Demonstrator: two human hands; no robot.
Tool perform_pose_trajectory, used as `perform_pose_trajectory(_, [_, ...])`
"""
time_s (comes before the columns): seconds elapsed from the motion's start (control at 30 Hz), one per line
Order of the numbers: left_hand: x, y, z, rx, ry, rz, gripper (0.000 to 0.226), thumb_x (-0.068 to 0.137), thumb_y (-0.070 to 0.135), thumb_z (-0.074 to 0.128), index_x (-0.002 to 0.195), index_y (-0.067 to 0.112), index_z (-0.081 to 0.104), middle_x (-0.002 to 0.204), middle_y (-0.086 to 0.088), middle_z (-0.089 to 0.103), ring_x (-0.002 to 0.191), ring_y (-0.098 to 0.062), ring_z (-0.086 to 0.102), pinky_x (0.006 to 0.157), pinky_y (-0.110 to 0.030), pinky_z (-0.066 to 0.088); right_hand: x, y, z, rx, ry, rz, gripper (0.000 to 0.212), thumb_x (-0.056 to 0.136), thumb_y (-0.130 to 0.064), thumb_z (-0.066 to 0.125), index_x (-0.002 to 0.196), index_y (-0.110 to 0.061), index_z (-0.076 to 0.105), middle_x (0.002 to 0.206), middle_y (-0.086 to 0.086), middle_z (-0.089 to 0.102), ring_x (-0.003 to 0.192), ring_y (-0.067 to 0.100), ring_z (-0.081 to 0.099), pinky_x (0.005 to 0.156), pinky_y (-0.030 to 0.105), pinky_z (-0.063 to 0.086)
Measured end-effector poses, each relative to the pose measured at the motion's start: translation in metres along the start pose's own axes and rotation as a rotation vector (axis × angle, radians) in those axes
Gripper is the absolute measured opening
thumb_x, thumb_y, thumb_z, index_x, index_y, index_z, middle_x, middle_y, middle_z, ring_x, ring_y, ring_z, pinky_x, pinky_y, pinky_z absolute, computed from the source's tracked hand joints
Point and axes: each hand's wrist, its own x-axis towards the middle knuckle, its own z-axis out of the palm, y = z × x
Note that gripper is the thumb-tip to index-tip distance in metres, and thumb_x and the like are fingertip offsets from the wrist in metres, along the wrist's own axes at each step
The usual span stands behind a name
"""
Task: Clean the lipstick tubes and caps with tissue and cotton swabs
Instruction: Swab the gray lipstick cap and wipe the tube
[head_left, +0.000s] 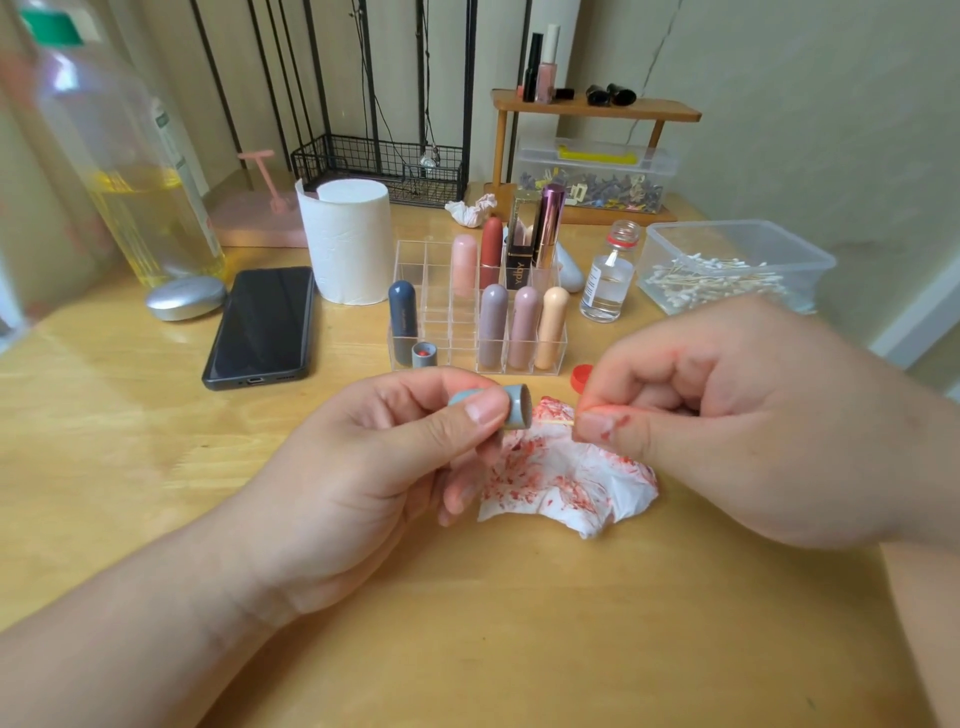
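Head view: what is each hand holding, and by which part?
The left hand pinches the grey cap by its side wall. The right hand pinches the cotton swab by its stick; its tip is hidden at the cap's mouth.

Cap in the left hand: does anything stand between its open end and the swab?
Nothing visible does. The left hand grips the cap with its mouth turned toward the right hand, whose fingers pinch the swab; the stick runs straight to the mouth. The stained tissue lies below them, not between.
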Motion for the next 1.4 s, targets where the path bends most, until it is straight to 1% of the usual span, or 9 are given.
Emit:
perform_pose_trajectory(0.17, [0.0,0.001,0.001,0.017,-0.023,0.014,0.022,0.082,0.029,0.068,0.085,0.007,0.07,0.071,-0.007,0.057,0.052,-0.017,0.045,0.05,-0.023,0.039,-0.002,-0.002,-0.006,0.222,-0.014,-0.058,0.009,0.085,-0.026,0.066,0.081,-0.021,0.072,0.043,-0.002,0.048,0.038,0.011,0.037,0.042,0.02,0.031])
perform_pose_trajectory(0.3, [0.001,0.002,-0.001,0.006,0.019,-0.005,0.032,0.086,0.022,0.07,0.09,-0.009,0.062,0.07,-0.008,0.056,0.051,-0.018,0.044,0.049,-0.023,0.039,0.0,0.002,-0.004,0.052,0.124,-0.07,0.011,0.085,-0.031,0.065,0.08,-0.023,0.071,0.047,0.003,0.05,0.041,0.008,0.039,0.042,0.017,0.034])
perform_pose_trajectory(0.47, [0.001,-0.001,0.0,-0.012,0.035,0.029,0.037,0.084,0.022,0.071,0.094,-0.012,0.061,0.069,-0.006,0.057,0.051,-0.018,0.044,0.05,-0.024,0.039,0.001,0.002,-0.004,0.023,0.069,-0.024,0.019,0.091,-0.032,0.069,0.074,-0.022,0.07,0.044,-0.003,0.047,0.041,0.006,0.035,0.042,0.014,0.03])
perform_pose_trajectory(0.57, [0.0,-0.001,0.0,-0.004,0.018,0.041,0.035,0.081,0.028,0.069,0.091,-0.005,0.066,0.068,-0.005,0.057,0.051,-0.017,0.045,0.051,-0.023,0.04,-0.001,0.0,-0.006,0.105,-0.009,-0.022,0.009,0.082,-0.032,0.067,0.08,-0.025,0.072,0.047,0.003,0.053,0.04,0.006,0.036,0.04,0.018,0.03])
perform_pose_trajectory(0.67, [0.0,0.0,0.0,0.01,0.003,0.045,0.022,0.08,0.028,0.069,0.087,0.007,0.071,0.07,-0.007,0.057,0.052,-0.017,0.045,0.051,-0.023,0.04,-0.001,-0.001,-0.007,0.211,-0.041,-0.049,0.008,0.083,-0.026,0.067,0.079,-0.022,0.073,0.043,-0.004,0.048,0.038,0.005,0.034,0.04,0.015,0.028])
perform_pose_trajectory(0.83, [0.0,0.0,-0.001,0.005,0.008,0.044,0.034,0.08,0.028,0.069,0.092,-0.004,0.067,0.07,-0.007,0.057,0.052,-0.017,0.045,0.05,-0.023,0.04,0.002,0.003,-0.006,0.087,0.085,-0.055,0.01,0.085,-0.031,0.064,0.08,-0.024,0.071,0.044,-0.003,0.048,0.04,0.008,0.038,0.041,0.019,0.032])
perform_pose_trajectory(0.97, [0.001,0.0,-0.002,0.01,0.017,0.061,0.033,0.081,0.028,0.069,0.093,-0.003,0.068,0.067,-0.005,0.055,0.052,-0.018,0.044,0.051,-0.023,0.04,0.002,0.004,-0.004,0.031,0.056,-0.032,0.014,0.089,-0.032,0.065,0.077,-0.025,0.069,0.043,-0.005,0.046,0.039,0.005,0.034,0.041,0.014,0.03])
perform_pose_trajectory(1.17, [0.0,0.0,-0.001,0.074,0.002,0.081,0.023,0.08,0.028,0.07,0.091,0.009,0.074,0.069,-0.007,0.057,0.053,-0.018,0.046,0.052,-0.023,0.042,-0.001,0.003,-0.009,0.223,-0.12,-0.021,0.011,0.085,-0.027,0.064,0.08,-0.022,0.071,0.041,-0.005,0.048,0.037,0.005,0.037,0.043,0.019,0.034])
perform_pose_trajectory(1.4, [-0.002,0.002,0.001,0.153,0.001,0.092,0.025,0.076,0.03,0.073,0.094,0.013,0.074,0.073,-0.018,0.055,0.056,-0.019,0.048,0.051,-0.023,0.044,0.004,0.012,-0.013,0.444,-0.13,0.031,0.014,0.086,-0.011,0.06,0.08,0.0,0.067,0.04,0.004,0.047,0.036,0.008,0.039,0.044,0.014,0.036])
